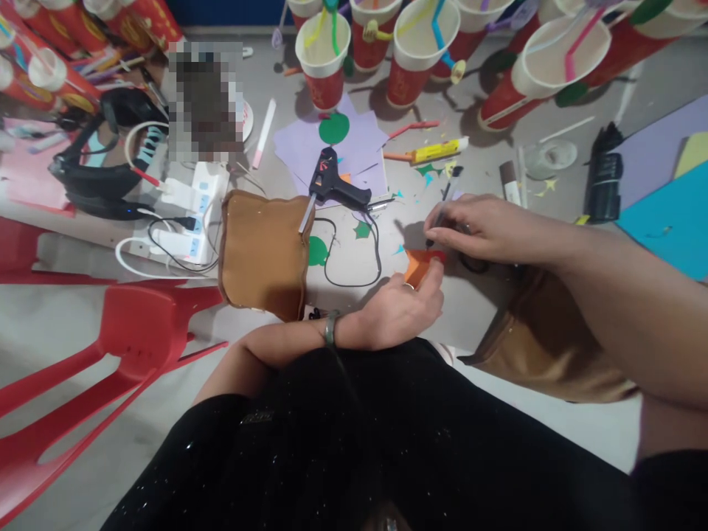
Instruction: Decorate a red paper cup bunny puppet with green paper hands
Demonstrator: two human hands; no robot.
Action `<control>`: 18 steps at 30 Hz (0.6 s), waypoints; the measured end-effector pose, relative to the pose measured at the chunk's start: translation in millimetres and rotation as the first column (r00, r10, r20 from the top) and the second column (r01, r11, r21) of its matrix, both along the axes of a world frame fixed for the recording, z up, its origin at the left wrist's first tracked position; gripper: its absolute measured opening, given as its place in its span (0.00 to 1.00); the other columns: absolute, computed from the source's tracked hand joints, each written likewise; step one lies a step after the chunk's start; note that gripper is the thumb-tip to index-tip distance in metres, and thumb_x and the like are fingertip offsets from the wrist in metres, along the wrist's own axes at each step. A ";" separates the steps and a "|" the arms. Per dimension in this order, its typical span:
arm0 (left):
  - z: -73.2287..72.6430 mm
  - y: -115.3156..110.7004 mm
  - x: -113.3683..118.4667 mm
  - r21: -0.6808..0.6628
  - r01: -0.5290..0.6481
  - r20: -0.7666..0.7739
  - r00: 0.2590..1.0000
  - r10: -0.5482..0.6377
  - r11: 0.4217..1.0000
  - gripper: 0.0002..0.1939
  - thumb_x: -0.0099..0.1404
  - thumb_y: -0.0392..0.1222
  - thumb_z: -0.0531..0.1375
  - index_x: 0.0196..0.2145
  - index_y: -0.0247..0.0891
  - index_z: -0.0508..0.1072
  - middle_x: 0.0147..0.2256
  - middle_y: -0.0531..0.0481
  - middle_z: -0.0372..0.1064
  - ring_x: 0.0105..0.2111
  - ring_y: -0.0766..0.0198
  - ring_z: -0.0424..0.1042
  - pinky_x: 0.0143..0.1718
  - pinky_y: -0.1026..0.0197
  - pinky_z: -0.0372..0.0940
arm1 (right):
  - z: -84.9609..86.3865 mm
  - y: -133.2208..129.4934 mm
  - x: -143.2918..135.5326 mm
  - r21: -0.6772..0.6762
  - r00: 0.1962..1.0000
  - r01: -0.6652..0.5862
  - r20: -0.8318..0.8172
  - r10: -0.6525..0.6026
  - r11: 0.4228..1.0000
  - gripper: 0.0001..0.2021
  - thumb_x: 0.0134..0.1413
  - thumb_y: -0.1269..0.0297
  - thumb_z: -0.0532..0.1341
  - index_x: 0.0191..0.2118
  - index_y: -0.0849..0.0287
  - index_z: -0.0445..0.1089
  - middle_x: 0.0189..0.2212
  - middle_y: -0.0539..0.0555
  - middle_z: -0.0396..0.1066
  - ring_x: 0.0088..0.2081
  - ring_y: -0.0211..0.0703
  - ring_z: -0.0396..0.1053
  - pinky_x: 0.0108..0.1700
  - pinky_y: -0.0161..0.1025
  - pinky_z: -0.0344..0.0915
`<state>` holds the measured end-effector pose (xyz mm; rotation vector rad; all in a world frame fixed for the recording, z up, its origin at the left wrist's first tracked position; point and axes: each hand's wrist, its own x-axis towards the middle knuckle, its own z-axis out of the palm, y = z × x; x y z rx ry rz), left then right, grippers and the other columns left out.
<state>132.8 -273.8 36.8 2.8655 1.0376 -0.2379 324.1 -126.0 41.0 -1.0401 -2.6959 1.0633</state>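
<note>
My left hand [406, 308] holds a small orange paper piece [416, 267] against the table, its fingers over the lower edge. A bit of red shows at the paper's right side. In my right hand [470, 227] is a dark pen [444, 198], gripped between thumb and fingers, with its tip down at the top of the orange piece. Left of both hands lies a black glue gun [338, 184], its cord looping down toward my left hand. Green paper scraps [362, 230] are scattered close by.
Red paper cups [324, 70] with coloured straws stand along the back. A brown cushion [264, 254] lies on the left, beside a white power strip [202, 214] with cables. Purple sheets [287, 144] lie behind the glue gun. At the right are black markers [604, 181] and a blue sheet [672, 221].
</note>
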 end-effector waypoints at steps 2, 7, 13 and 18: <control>-0.8 -0.1 -0.6 -0.003 -0.004 0.010 1.000 0.004 1.000 0.23 0.87 0.42 0.50 0.61 0.33 0.82 0.76 0.25 0.64 0.39 0.57 0.85 0.43 0.53 0.70 | -1.2 1.3 -2.1 -0.007 0.999 -0.024 0.038 0.025 1.000 0.10 0.72 0.57 0.62 0.38 0.54 0.75 0.30 0.55 0.78 0.35 0.51 0.73 0.43 0.47 0.65; -6.8 -1.9 -0.6 0.022 -0.017 0.038 0.999 0.016 1.000 0.23 0.86 0.41 0.49 0.60 0.33 0.82 0.76 0.25 0.64 0.34 0.60 0.83 0.40 0.53 0.68 | -13.1 2.4 -0.9 -0.011 1.000 -0.004 -0.002 0.004 1.000 0.11 0.71 0.55 0.64 0.36 0.51 0.77 0.27 0.53 0.75 0.35 0.53 0.74 0.47 0.49 0.66; -8.4 -2.9 -0.3 0.000 -0.025 0.042 0.999 0.025 1.000 0.22 0.86 0.41 0.51 0.60 0.32 0.82 0.77 0.24 0.64 0.34 0.60 0.82 0.42 0.53 0.68 | -21.3 1.8 -1.0 0.007 0.999 -0.046 0.009 0.046 0.999 0.10 0.70 0.58 0.64 0.35 0.51 0.76 0.27 0.53 0.77 0.33 0.52 0.73 0.45 0.48 0.66; -4.4 -2.5 0.4 -0.023 -0.028 0.037 0.999 0.029 0.999 0.24 0.87 0.41 0.49 0.61 0.30 0.82 0.77 0.23 0.62 0.38 0.56 0.84 0.43 0.52 0.70 | -22.8 1.2 -0.4 -0.049 1.000 -0.017 -0.002 0.017 0.999 0.10 0.70 0.57 0.64 0.35 0.50 0.76 0.27 0.52 0.78 0.32 0.51 0.74 0.42 0.46 0.66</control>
